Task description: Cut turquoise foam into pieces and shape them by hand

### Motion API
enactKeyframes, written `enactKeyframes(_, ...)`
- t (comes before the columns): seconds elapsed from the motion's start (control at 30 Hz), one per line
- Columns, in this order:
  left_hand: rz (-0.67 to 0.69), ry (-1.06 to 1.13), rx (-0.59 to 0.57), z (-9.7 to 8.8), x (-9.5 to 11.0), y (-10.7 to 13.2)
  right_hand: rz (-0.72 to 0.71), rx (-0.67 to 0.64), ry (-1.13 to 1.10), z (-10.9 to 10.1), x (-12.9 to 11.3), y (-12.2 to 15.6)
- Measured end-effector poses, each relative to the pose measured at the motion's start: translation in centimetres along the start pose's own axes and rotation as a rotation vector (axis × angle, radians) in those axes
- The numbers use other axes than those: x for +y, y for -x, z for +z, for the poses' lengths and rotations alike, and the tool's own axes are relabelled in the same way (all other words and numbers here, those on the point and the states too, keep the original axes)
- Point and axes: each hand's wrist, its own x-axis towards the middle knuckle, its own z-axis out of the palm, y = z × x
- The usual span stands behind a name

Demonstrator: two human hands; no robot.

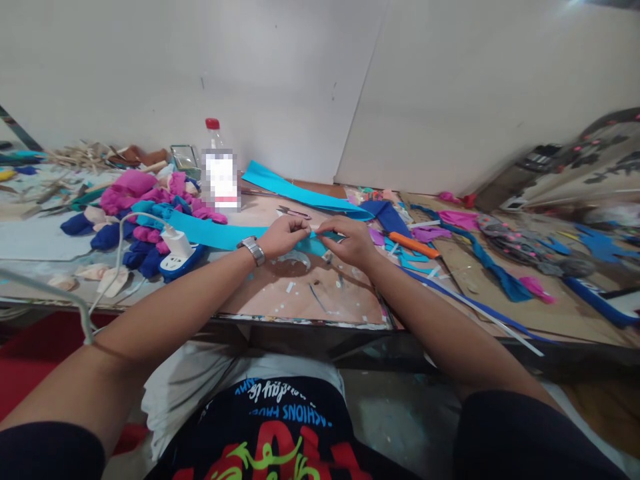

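Observation:
A long turquoise fabric strip [210,233] runs across the table from the left to between my hands. My left hand [285,237], with a metal watch on its wrist, pinches the strip near its right end. Close beside it, my right hand [347,241] also has its fingers closed on the strip, thumb and forefinger meeting almost at the left fingertips. A small part of the strip hangs below the pinch. Small snips [295,213] lie just behind my hands. Another folded turquoise strip [300,193] stretches along the back of the table.
Left stand a red-capped bottle [215,173], a heap of pink and blue fabric pieces [130,193] and a blue power strip [180,259] with a white plug. An orange-handled tool [414,245], fabric scraps and cardboard [480,293] lie to the right. A wall rises behind.

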Motion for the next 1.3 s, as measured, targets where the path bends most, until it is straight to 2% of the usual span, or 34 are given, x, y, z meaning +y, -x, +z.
enactKeyframes(0.27,0.03,-0.041,-0.038,-0.1,0.72,0.29,0.03,-0.013,0.029,-0.14,0.05,0.14)
enactKeyframes(0.53,0.032,-0.075,-0.005,0.02,0.27,0.26,0.013,-0.024,0.066,-0.19,0.14,0.05)
enactKeyframes(0.93,0.099,-0.139,0.015,0.0,0.28,0.39,0.055,-0.064,0.082,0.14,0.48,0.16)
enactKeyframes(1.3,0.104,-0.168,0.084,0.3,0.35,0.46,0.12,-0.051,0.093,0.42,0.21,0.16)
